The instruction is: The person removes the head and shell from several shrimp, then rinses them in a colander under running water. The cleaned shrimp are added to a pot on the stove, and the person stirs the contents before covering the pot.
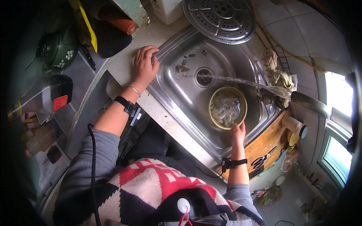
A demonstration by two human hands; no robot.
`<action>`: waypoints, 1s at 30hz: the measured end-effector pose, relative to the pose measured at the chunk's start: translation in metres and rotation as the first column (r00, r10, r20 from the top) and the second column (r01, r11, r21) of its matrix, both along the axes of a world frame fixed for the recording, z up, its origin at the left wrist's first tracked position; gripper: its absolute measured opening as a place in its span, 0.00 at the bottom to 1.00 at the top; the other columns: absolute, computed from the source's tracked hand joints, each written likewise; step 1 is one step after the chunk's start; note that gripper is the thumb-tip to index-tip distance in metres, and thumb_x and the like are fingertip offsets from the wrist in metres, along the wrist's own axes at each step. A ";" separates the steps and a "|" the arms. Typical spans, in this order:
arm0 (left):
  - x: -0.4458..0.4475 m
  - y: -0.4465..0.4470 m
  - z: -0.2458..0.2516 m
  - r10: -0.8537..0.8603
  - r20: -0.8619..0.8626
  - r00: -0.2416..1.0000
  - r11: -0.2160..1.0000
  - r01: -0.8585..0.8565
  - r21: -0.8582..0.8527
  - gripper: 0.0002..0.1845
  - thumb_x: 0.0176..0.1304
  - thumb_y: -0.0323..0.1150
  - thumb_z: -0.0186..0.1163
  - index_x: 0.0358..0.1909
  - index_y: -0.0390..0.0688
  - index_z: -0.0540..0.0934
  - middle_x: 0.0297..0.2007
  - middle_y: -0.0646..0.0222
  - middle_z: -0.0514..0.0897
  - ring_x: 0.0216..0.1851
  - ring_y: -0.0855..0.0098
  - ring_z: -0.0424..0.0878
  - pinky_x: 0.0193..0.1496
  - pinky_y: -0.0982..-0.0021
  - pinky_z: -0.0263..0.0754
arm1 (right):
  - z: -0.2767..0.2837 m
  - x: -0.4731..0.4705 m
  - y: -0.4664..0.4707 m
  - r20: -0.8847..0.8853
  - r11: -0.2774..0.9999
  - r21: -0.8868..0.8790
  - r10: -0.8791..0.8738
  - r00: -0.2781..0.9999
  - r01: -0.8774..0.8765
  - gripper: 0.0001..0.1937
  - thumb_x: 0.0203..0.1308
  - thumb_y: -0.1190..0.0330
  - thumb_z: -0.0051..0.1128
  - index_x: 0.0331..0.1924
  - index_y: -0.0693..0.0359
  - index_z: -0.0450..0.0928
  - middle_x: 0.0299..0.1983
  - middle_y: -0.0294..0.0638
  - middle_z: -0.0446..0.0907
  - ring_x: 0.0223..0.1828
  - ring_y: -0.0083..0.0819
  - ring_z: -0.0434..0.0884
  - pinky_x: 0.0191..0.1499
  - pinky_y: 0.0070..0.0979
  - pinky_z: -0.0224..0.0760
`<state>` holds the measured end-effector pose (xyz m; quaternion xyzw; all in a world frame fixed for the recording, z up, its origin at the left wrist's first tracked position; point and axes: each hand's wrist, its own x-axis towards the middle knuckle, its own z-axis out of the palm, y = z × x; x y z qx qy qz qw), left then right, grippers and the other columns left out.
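Note:
My right hand point(238, 134) grips the near rim of a round yellowish plastic basket point(212, 117) inside the stainless steel sink point(183, 118). Wet, pale grey pieces that look like shrimp point(226, 108) lie in the basket. From the metal faucet point(309, 104) on the right, a stream of water point(246, 81) runs across to the sink drain point(204, 77), passing beyond the basket. Brown scraps point(182, 67) stick to the sink floor left of the drain. Holding nothing, my left hand point(145, 65) rests on the pale countertop point(167, 117) beside the sink's left rim.
A perforated steamer plate point(222, 19) leans over the sink's far corner. Cloths point(278, 76) hang on a wire rack behind the faucet. On the right, a wooden cutting board point(258, 147) bears scissors point(260, 161). A green pot point(60, 50) stands at the far left.

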<state>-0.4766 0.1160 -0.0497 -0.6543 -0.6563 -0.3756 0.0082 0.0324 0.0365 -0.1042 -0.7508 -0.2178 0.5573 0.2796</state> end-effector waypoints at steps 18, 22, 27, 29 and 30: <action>-0.004 -0.003 0.004 -0.072 0.018 0.997 0.995 0.073 -0.064 0.20 0.55 0.20 0.58 0.50 0.43 0.73 0.49 0.62 0.80 0.51 0.55 0.77 0.57 0.59 0.70 | -0.017 -0.317 0.095 0.705 -0.225 -0.083 0.676 -0.216 -0.971 0.27 0.63 0.70 0.49 0.69 0.50 0.67 0.77 0.45 0.52 0.78 0.46 0.50 0.75 0.48 0.51; -0.006 -0.003 0.004 -0.070 0.051 0.996 0.992 0.075 -0.101 0.20 0.54 0.20 0.59 0.50 0.43 0.73 0.49 0.62 0.80 0.51 0.55 0.77 0.56 0.58 0.71 | -0.066 -0.322 0.109 0.698 -0.372 -0.276 0.556 -0.451 -0.886 0.28 0.68 0.68 0.39 0.73 0.53 0.59 0.79 0.38 0.48 0.80 0.37 0.45 0.75 0.55 0.46; -0.006 -0.002 0.002 -0.091 0.098 0.991 0.991 0.100 -0.089 0.20 0.54 0.20 0.59 0.50 0.43 0.73 0.48 0.62 0.81 0.49 0.55 0.78 0.55 0.58 0.71 | -0.062 -0.249 0.103 0.526 -0.060 -0.579 0.734 -0.429 -0.813 0.34 0.69 0.65 0.38 0.77 0.58 0.46 0.81 0.39 0.39 0.81 0.38 0.40 0.76 0.51 0.42; -0.005 -0.003 0.003 -0.092 0.099 0.991 0.990 0.102 -0.099 0.20 0.53 0.20 0.59 0.49 0.43 0.73 0.48 0.62 0.81 0.49 0.55 0.78 0.55 0.58 0.71 | -0.050 -0.248 0.100 0.498 -0.092 -0.608 0.729 -0.469 -0.789 0.34 0.70 0.61 0.41 0.77 0.56 0.46 0.80 0.41 0.39 0.81 0.41 0.40 0.76 0.53 0.43; -0.005 -0.003 0.004 -0.091 0.090 0.992 0.989 0.100 -0.105 0.20 0.53 0.20 0.59 0.49 0.43 0.73 0.48 0.62 0.81 0.49 0.55 0.78 0.54 0.58 0.71 | -0.046 -0.257 0.100 0.544 -0.089 -0.532 0.726 -0.421 -0.842 0.34 0.70 0.59 0.42 0.77 0.56 0.47 0.80 0.42 0.41 0.81 0.42 0.41 0.76 0.53 0.44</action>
